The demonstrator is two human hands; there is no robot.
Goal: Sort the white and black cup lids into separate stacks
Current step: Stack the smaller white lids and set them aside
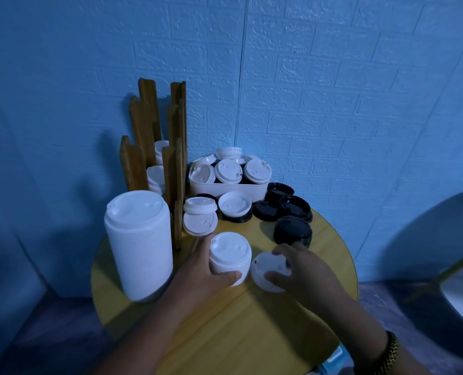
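Indoors, two hands are handling smooth plastic lids on a round yellow table (252, 320) against an embossed blue wall (333, 104).
A tall white lid column (139, 247) is standing by the left rim beside a wooden rack (176, 169); black lids (292, 230) are lying far right. The left hand (206, 269) is gripping a short white stack (230, 255) mid-table, the right hand (306, 272) pinching a single white lid (265, 266) beside it, bare wood lying open nearer.

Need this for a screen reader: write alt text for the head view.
Left hand grips a short stack of white lids; right hand holds a single white lid beside it on a yellow table. A tall white lid stack and black lids stand nearby.
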